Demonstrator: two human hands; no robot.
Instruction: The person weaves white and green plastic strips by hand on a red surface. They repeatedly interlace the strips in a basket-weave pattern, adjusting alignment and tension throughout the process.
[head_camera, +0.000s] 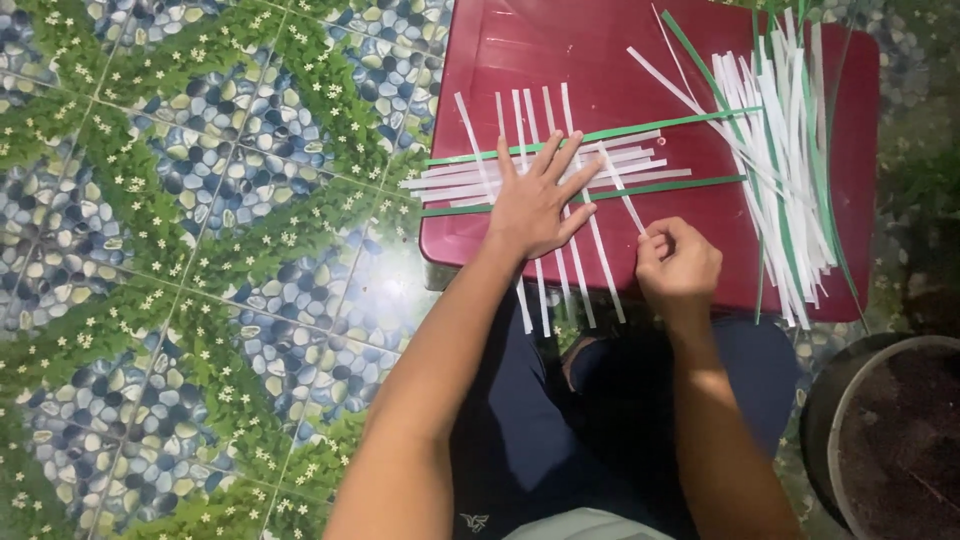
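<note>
A partly woven mat of white and green paper strips (610, 165) lies on a red plastic lid (560, 50). My left hand (537, 200) presses flat on the weave with fingers spread. Just to its right, my right hand (678, 265) pinches the lower end of one slanted white strip (622, 190) that crosses the horizontal strips. Several white strips run vertically and hang over the lid's near edge.
A loose pile of white and green strips (785, 150) lies on the right side of the lid. A dark round pot of soil (890, 430) stands at the lower right. Patterned pebble-and-leaf floor tiles (200, 250) fill the left. My dark-trousered legs sit below.
</note>
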